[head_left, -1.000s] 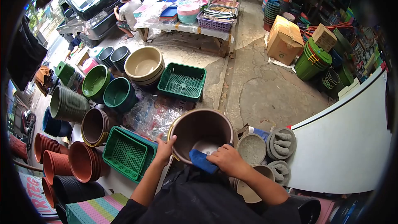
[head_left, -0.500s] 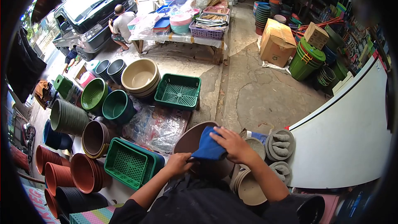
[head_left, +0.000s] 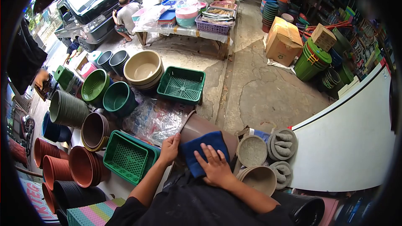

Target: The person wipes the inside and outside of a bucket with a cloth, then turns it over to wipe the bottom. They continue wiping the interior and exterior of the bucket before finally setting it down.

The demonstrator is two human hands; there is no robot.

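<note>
A large brown plastic pot (head_left: 205,126) lies tilted on its side in front of my body, its rim toward the left. My left hand (head_left: 169,148) is closed on the pot's rim. Against the pot's near side lies a dark blue cloth (head_left: 194,151). My right hand (head_left: 215,166) rests flat on that cloth with its fingers spread, pressing it to the pot. Part of the pot is hidden behind the cloth and my hands.
Green baskets (head_left: 125,159), terracotta pots (head_left: 82,167) and a beige tub (head_left: 143,68) stand left. Stone mortars (head_left: 252,150) and a white panel (head_left: 339,142) are at right. Farther off are a goods table (head_left: 184,35), a cardboard box (head_left: 284,42), and a person (head_left: 125,16) crouching by a truck (head_left: 94,10).
The pot has turned from mouth-up onto its side. My right hand and the cloth have moved from its rim down onto its outer wall. My left hand has shifted up and left.
</note>
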